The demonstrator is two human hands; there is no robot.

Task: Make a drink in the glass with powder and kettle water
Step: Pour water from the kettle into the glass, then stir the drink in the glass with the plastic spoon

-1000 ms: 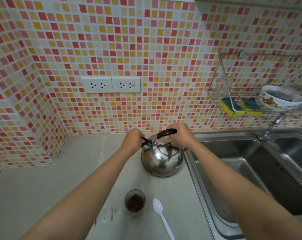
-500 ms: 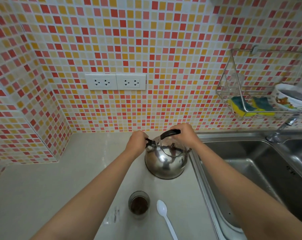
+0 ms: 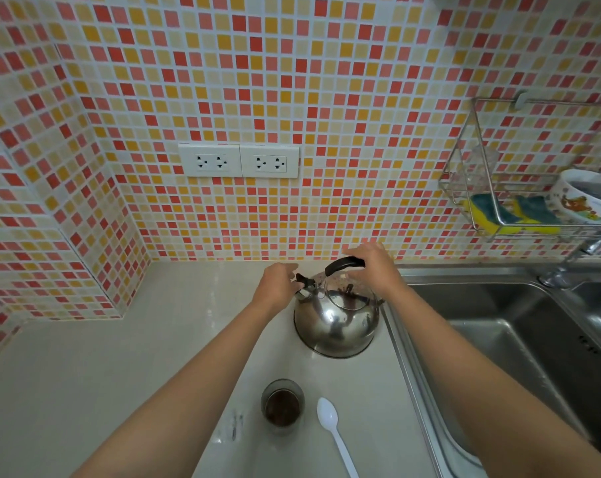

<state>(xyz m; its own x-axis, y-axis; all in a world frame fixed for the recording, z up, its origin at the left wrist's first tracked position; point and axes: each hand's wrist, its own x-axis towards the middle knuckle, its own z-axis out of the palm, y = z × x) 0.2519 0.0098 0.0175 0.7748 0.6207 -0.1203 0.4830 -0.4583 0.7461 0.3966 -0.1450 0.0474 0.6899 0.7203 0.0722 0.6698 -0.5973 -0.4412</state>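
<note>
two hands are working at the round polished steel kettle (image 3: 337,322), which is sitting on the pale smooth desk (image 3: 85,391) just beside the steel sink (image 3: 519,322). the left hand (image 3: 276,288) is pinching the small black spout cap (image 3: 304,281); the right hand (image 3: 374,267) is lying over the far end of the curved black handle (image 3: 343,264), its grip looking loose, fingers half spread rather than wrapped round. the short clear glass (image 3: 282,405) with dark brown powder at its bottom is standing on the desk nearer the person, a white plastic spoon (image 3: 337,432) lying just beside it. judging from this, a lift on so light a hold could be letting the slick, heavy kettle swing or slip, splashing hot water over the near forearms or past the narrow glass; steam at the spout could be catching the left fingers.
</note>
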